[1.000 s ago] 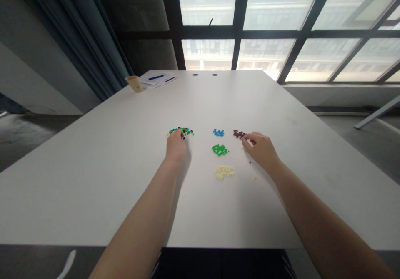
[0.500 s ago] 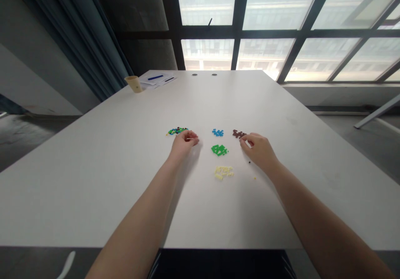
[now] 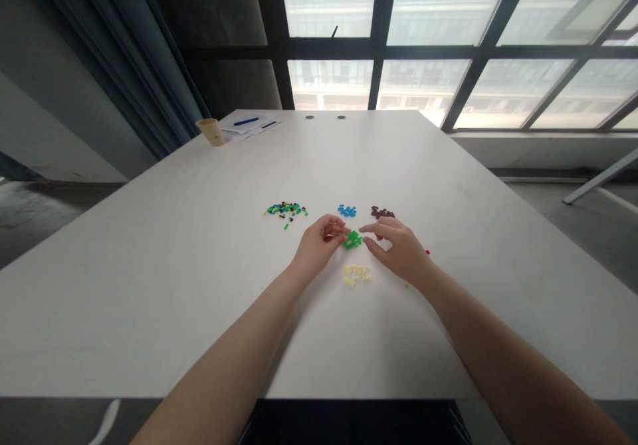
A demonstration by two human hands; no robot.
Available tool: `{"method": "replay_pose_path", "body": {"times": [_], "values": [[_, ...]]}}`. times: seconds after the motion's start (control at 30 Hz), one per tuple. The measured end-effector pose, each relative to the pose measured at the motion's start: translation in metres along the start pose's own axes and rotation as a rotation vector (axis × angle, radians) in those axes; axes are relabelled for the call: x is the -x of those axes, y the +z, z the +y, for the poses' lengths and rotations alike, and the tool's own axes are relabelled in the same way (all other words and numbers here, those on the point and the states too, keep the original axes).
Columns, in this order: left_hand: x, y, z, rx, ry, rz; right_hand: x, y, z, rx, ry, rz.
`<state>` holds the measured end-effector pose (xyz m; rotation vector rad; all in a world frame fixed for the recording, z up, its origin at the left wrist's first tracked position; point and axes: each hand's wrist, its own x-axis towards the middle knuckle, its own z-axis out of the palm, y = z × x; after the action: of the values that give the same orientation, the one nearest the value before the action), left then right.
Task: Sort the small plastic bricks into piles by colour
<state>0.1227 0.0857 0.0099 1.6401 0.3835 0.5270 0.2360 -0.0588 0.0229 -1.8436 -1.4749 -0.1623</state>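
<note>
Green pieces [image 3: 353,240] lie in a small pile between my two hands. My left hand [image 3: 323,238] is at the pile's left edge, fingers curled together; whatever they hold is too small to make out. On the right side, my right hand [image 3: 393,244] has thumb and forefinger apart, with nothing visible between them. Blue pieces [image 3: 347,211] and dark brown pieces [image 3: 382,212] lie just beyond the hands. Pale yellow pieces [image 3: 357,275] are nearer the front. A mixed-colour pile [image 3: 286,210] sits to the left.
A red piece [image 3: 427,252] and a yellow piece [image 3: 407,284] lie by my right forearm. At the far left of the white table [image 3: 179,266] stand a tan cup [image 3: 211,132] and papers [image 3: 254,126] with a blue pen [image 3: 246,121].
My left hand has moved right from the mixed pile to the green pieces. My right hand has left the brown pieces, moving left and nearer, its fingers now spread. A red piece now shows.
</note>
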Motion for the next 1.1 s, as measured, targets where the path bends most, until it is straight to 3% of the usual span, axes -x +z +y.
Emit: {"method": "replay_pose_path", "body": {"times": [0.4, 1.1], "values": [[0.0064, 0.0052, 0.0031, 0.101, 0.025, -0.145, 0.0016, 0.007, -0.0014, -0.041, -0.068, 0.033], [0.0032, 0.0054, 0.002, 0.385, -0.214, -0.25, -0.0001, 0.002, -0.0072, -0.065, -0.11, 0.029]]}}
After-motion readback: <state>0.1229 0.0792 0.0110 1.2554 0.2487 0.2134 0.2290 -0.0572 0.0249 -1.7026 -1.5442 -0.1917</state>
